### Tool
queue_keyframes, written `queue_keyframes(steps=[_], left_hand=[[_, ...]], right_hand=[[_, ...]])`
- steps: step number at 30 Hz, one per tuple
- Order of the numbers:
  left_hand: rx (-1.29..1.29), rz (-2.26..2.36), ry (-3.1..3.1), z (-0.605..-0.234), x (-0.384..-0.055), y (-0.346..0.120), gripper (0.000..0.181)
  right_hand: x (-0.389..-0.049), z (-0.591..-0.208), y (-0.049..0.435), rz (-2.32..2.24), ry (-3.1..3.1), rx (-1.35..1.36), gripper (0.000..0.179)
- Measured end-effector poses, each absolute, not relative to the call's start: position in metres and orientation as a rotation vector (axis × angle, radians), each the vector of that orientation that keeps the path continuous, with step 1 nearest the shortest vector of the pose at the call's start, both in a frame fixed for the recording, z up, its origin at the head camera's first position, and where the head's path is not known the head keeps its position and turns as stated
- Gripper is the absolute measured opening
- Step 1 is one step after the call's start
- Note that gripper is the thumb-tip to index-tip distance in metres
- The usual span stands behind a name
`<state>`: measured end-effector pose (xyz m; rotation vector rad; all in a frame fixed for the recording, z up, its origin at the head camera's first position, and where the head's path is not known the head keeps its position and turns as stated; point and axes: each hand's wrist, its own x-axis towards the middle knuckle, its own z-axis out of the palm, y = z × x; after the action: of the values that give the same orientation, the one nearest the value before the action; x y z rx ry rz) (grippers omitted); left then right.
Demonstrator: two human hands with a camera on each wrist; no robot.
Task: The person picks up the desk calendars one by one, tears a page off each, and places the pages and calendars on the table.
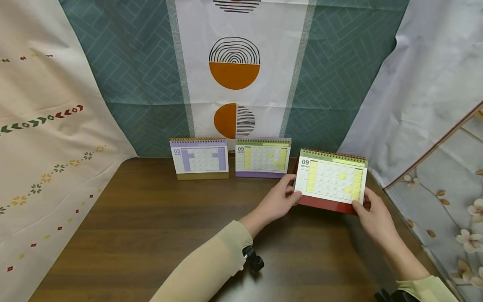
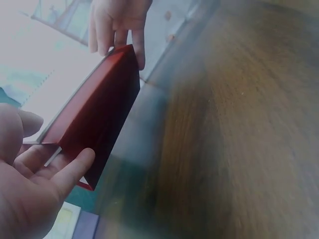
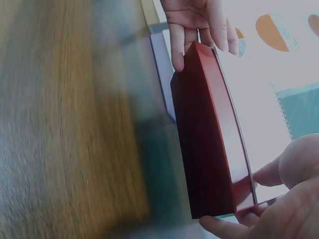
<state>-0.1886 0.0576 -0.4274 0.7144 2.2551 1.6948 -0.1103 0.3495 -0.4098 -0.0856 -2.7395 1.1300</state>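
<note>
Both hands hold a desk calendar with a red base (image 1: 331, 176), lifted off the table at the right and showing a green-and-yellow 09 page. My left hand (image 1: 276, 199) grips its left lower corner, thumb on the front and fingers at the side and underneath. At the opposite lower corner, my right hand (image 1: 377, 216) pinches it the same way. The wrist views show the red underside (image 2: 102, 107) between the two hands. To its left stand a purple-based calendar (image 1: 263, 157), also on 09, and a tan-based calendar (image 1: 200, 158) with a purple 03 page.
The brown wooden table (image 1: 158, 218) lies under the hands. A green and white patterned cloth (image 1: 143, 75) hangs behind the calendars. Pale cloths hang at the left (image 1: 56, 167) and at the right (image 1: 426, 105), the right one close to my right hand.
</note>
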Motion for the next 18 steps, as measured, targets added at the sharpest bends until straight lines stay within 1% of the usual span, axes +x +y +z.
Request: queue_keyframes(steps=[6,18], left_hand=[[0.752,1.684,2.256,-0.417,-0.177,0.036,0.06],[0.769,1.723,2.338,-0.408,-0.16,-0.01,0.063]], right_hand=[[-0.101,-0.4,0.334,1.202,-2.73,-0.064,0.065],[-0.098,-0.387,0.291,1.257,-2.717,0.049,0.065]])
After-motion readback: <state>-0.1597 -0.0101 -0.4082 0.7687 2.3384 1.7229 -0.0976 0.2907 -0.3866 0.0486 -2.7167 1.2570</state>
